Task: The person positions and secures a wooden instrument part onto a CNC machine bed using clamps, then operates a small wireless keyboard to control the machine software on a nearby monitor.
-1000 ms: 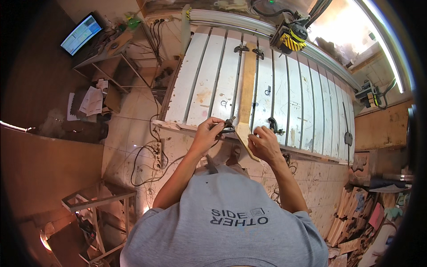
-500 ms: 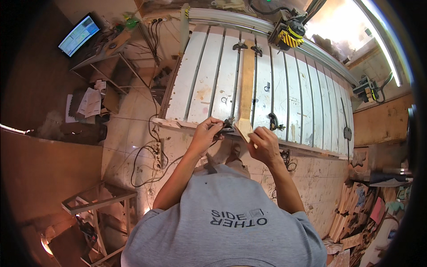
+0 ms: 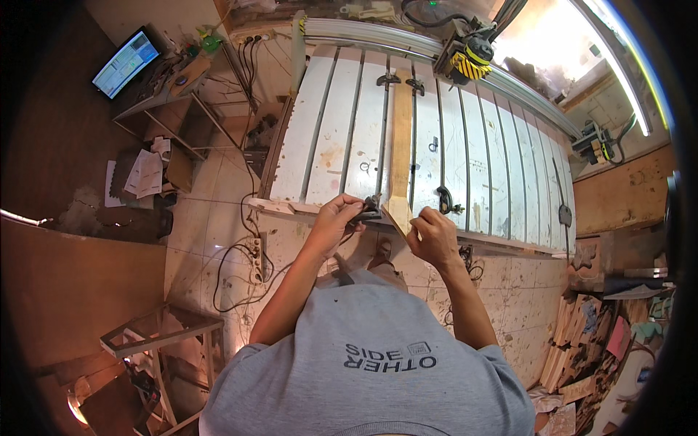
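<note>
A long wooden board (image 3: pixel 400 145) lies along the white slotted machine bed (image 3: pixel 342 145), its paler near end reaching past the bed's front edge. My left hand (image 3: pixel 336 224) is closed around a black hold-down clamp (image 3: pixel 372 206) just left of that end. My right hand (image 3: pixel 434 238) pinches the board's near end from the right, its fingertips partly hidden. At the far end, one black clamp (image 3: pixel 387 80) sits left of the board and another (image 3: pixel 415 87) right of it. A loose black clamp (image 3: pixel 444 200) rests on the bed beyond my right hand.
Across the back runs a gantry rail (image 3: pixel 371 33) carrying a spindle head (image 3: pixel 472 58) with yellow-black stripes. A power strip (image 3: pixel 256 260) and cables lie on the floor at left. A metal frame stand (image 3: pixel 163 327) is at lower left, stacked wood offcuts (image 3: pixel 571 341) at lower right.
The view has shifted slightly. My left hand keeps the clamp beside the board and my right hand stays at the board's end, with almost no movement.
</note>
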A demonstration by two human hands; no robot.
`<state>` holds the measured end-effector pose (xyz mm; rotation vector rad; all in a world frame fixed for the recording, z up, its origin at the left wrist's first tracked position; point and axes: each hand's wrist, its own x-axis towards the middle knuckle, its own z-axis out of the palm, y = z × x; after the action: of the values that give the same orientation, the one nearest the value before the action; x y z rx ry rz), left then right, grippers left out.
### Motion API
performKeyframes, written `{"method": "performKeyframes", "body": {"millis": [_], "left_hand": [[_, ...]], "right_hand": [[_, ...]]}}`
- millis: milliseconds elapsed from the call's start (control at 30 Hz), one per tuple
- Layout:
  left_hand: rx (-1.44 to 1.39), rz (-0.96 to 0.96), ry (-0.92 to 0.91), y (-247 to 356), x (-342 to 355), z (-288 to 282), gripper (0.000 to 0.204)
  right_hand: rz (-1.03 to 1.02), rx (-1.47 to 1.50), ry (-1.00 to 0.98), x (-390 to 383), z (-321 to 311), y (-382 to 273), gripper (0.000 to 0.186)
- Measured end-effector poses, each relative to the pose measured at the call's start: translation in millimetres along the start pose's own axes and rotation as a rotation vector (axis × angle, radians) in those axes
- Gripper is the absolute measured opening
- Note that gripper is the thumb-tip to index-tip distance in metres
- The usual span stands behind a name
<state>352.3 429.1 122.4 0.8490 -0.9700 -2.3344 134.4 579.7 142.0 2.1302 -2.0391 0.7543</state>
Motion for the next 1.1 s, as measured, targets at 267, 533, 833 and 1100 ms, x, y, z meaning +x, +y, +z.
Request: {"method": "performKeyframes", "body": {"millis": [267,533,833,1100], "left_hand": [[0.030,-0.041,0.003,-4,2,-1,0.014],[-0.076,-0.083,-0.049,-2,4,-3,0.012],[-0.028,-0.088,-0.066,-4,2,0,0.013],[-0.007,-0.057,-0.066,-7,3,-5,0.015]], "right_hand": [[0.031,0.193,0.149,44,-21,-51,0.060],[0.068,0.017,0.024,-1,8,-13,0.045],[0.030,0.137,0.077,41,-24,-59,0.066],[0.297,0.263,0.164,18,-15,-44,0.029]]}}
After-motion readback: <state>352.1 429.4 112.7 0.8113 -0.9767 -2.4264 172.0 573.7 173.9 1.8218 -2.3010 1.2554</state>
